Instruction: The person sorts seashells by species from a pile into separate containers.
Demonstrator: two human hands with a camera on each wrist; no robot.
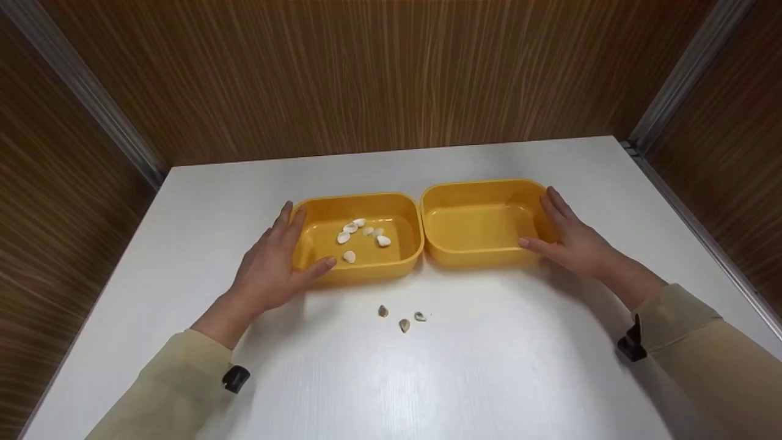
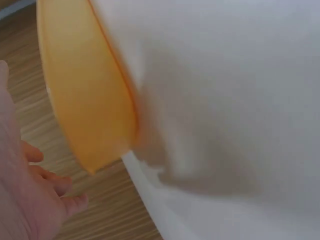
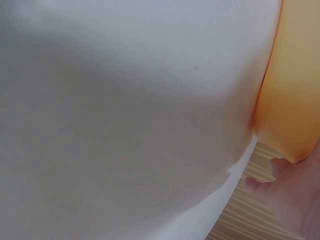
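Observation:
Two yellow plastic boxes stand side by side in the head view, their near ends close together. In the left box [image 1: 360, 270] lie several small white shells [image 1: 349, 256]; the right box [image 1: 470, 259] has nothing inside. My left hand [image 1: 272, 266] is at the left box's outer end, fingers spread along it and thumb over the front rim. At the right box's outer end is my right hand [image 1: 577, 241], its fingers extended along the side and its thumb at the front rim. Three small brownish shells [image 1: 404, 326] lie on the table in front of the boxes.
The white table [image 1: 464, 379] bears both boxes near its back half. Brown wood-grain panels [image 1: 391, 73] rise behind and at both sides, joined by metal corner strips [image 1: 91, 91]. Each sleeve cuff has a small black clip [image 1: 236, 378].

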